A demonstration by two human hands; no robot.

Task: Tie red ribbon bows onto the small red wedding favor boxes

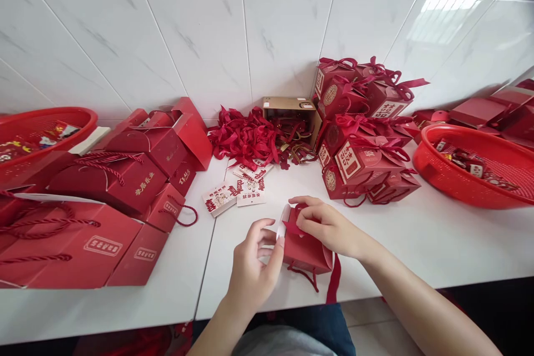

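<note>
A small red gift box with a cord handle stands on the white table in front of me. My left hand is at its left side, thumb and fingers closing on a narrow white piece that looks like a card seen nearly edge-on. Over the box top, the fingers of my right hand pinch a dark red ribbon. One ribbon tail hangs down the box's right side to the table edge. My fingers partly hide the box top.
Printed cards lie beyond the box, before a heap of ribbons and an open carton. Ribboned boxes are stacked at the right, beside a red basket. Larger red boxes and another basket stand left.
</note>
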